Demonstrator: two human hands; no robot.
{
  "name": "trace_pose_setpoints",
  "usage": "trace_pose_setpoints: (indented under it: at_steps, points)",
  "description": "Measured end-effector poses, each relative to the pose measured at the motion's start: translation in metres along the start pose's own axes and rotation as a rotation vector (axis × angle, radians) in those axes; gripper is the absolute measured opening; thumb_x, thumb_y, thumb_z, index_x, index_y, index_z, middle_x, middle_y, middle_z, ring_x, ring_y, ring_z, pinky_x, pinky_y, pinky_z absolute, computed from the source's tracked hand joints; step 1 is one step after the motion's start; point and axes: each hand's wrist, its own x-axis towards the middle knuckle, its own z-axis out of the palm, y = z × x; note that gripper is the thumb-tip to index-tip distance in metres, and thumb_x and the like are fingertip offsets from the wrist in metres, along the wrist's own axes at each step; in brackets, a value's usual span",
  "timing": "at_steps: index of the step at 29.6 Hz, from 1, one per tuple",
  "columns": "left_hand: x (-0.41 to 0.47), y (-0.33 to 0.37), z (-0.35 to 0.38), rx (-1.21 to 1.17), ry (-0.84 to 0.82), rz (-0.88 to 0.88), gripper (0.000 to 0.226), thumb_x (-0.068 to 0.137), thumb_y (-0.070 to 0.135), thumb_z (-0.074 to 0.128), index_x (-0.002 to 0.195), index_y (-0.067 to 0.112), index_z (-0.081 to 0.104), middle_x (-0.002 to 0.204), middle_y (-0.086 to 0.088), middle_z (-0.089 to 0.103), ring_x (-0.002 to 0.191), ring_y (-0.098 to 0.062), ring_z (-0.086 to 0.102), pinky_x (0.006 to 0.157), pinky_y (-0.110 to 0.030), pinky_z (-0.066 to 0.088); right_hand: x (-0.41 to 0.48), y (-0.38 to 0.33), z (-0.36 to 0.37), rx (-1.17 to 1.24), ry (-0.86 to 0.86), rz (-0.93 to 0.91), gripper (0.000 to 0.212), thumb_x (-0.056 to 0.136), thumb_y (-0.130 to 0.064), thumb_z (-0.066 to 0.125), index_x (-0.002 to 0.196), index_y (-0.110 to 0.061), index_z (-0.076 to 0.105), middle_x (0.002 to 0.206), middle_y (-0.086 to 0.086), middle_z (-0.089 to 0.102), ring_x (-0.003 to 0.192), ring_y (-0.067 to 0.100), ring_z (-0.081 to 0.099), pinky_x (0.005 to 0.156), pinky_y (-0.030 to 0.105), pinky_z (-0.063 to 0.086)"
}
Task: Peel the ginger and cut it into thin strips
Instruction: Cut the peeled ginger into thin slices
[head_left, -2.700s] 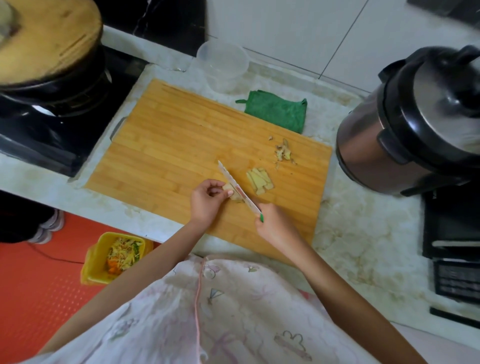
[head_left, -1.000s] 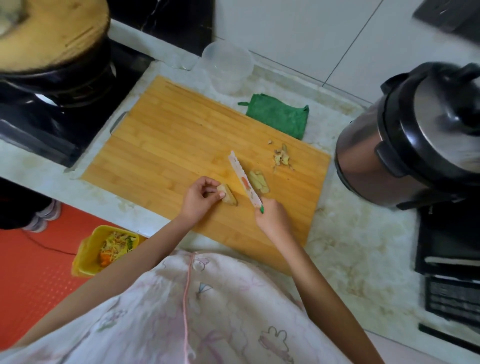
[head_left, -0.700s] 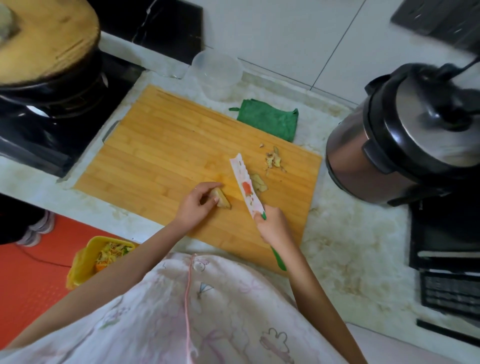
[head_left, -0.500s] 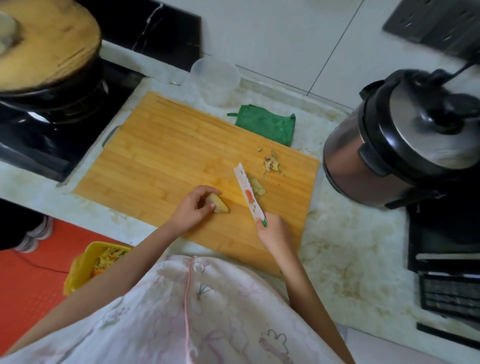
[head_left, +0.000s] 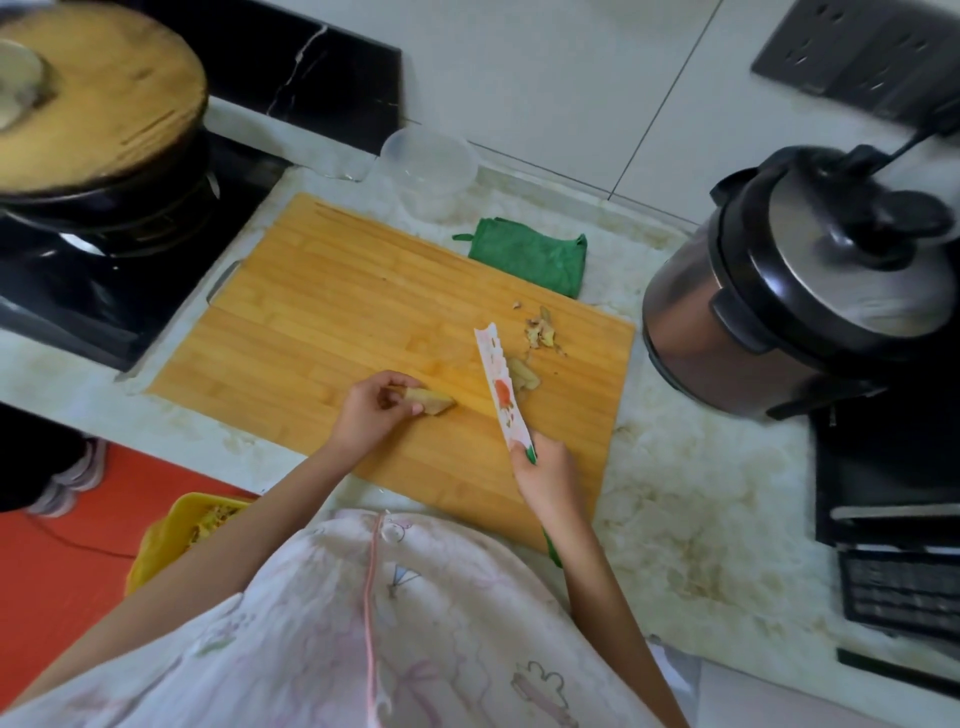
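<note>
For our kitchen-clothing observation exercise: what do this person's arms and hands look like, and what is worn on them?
The left hand and right hand are bare: no gloves, no ring or watch that shows. Both forearms are uncovered. They emerge from a pale garment with faint pastel cartoon prints and a pink seam down the front.
</note>
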Motion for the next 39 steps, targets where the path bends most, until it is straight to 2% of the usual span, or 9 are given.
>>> trace_pose_setpoints:
  at_steps: [5,7,9,13,20,26,29,33,39]
  points:
    - [-0.002,-0.002,-0.001,0.004,0.043,-0.020,0.031,0.073,0.003,0.081,0.085,0.026,0.064,0.064,-0.001,0.061,0.061,0.003,0.056,0.068,-0.009,0.043,-0.006,-0.008,0.002,-0.170,-0.058,-0.101,0.021,0.096,-0.015,0.044,0.100,-0.009,0.064,0.065,0.003,0.056,0.050,0.012,0.045,0.047,0.030,0.036]
    - [-0.003,-0.001,-0.002,-0.020,0.060,-0.021,0.033,0.072,0.001,0.081,0.084,0.027,0.064,0.062,0.001,0.060,0.058,0.004,0.056,0.067,-0.007,0.042,-0.012,-0.012,0.003,-0.297,-0.076,-0.182,0.029,0.094,-0.014,0.044,0.117,-0.015,0.062,0.073,0.005,0.063,0.058,0.018,0.053,0.051,0.033,0.038]
    - [-0.003,-0.001,-0.002,-0.040,0.066,-0.023,0.033,0.071,0.001,0.081,0.084,0.027,0.065,0.062,0.001,0.060,0.057,0.004,0.055,0.067,-0.007,0.041,-0.018,-0.016,0.007,-0.414,-0.090,-0.234,0.043,0.094,-0.014,0.044,0.136,-0.021,0.049,0.086,0.008,0.069,0.073,0.024,0.062,0.055,0.029,0.035]
    - [-0.002,0.001,-0.001,-0.060,0.074,-0.047,0.034,0.072,0.001,0.081,0.083,0.028,0.065,0.060,0.001,0.059,0.054,0.004,0.053,0.066,-0.008,0.042,-0.024,-0.021,0.010,-0.526,-0.107,-0.253,0.050,0.095,-0.016,0.042,0.144,-0.025,0.036,0.093,0.010,0.069,0.087,0.029,0.063,0.059,0.030,0.034]
    - [0.001,0.000,-0.001,-0.052,0.083,-0.059,0.032,0.073,0.003,0.081,0.083,0.029,0.064,0.045,0.016,0.054,0.050,0.004,0.048,0.063,-0.011,0.041,-0.027,-0.023,0.011,-0.541,-0.117,-0.237,0.053,0.095,-0.015,0.040,0.145,-0.027,0.032,0.098,0.011,0.068,0.093,0.030,0.062,0.062,0.030,0.034]
    - [0.003,0.002,0.000,-0.051,0.087,-0.095,0.031,0.071,0.002,0.081,0.082,0.026,0.065,0.044,0.016,0.053,0.048,0.005,0.049,0.059,-0.007,0.040,-0.025,-0.023,0.017,-0.514,-0.109,-0.221,0.053,0.094,-0.013,0.039,0.145,-0.025,0.034,0.095,0.009,0.068,0.088,0.029,0.064,0.067,0.036,0.047]
    - [0.005,0.004,0.001,-0.036,0.095,-0.126,0.027,0.070,0.001,0.082,0.087,0.015,0.067,0.052,0.010,0.055,0.047,0.005,0.050,0.058,-0.007,0.041,-0.023,-0.026,0.021,-0.530,-0.100,-0.208,0.052,0.095,-0.011,0.039,0.145,-0.024,0.033,0.097,0.009,0.068,0.090,0.029,0.064,0.066,0.034,0.044]
    - [0.004,0.006,0.002,-0.033,0.104,-0.137,0.027,0.070,0.001,0.083,0.090,0.011,0.067,0.059,0.003,0.055,0.048,0.006,0.051,0.058,-0.005,0.040,-0.020,-0.028,0.021,-0.540,-0.090,-0.211,0.051,0.094,-0.009,0.039,0.144,-0.021,0.035,0.099,0.009,0.068,0.092,0.029,0.064,0.063,0.031,0.038]
    - [0.003,0.007,0.000,-0.016,0.090,-0.145,0.027,0.069,0.000,0.082,0.089,0.011,0.068,0.043,0.015,0.055,0.047,0.006,0.050,0.057,-0.006,0.040,-0.004,-0.028,0.025,-0.458,-0.100,-0.160,0.042,0.093,-0.008,0.043,0.133,-0.016,0.050,0.104,0.010,0.068,0.097,0.029,0.064,0.068,0.030,0.044]
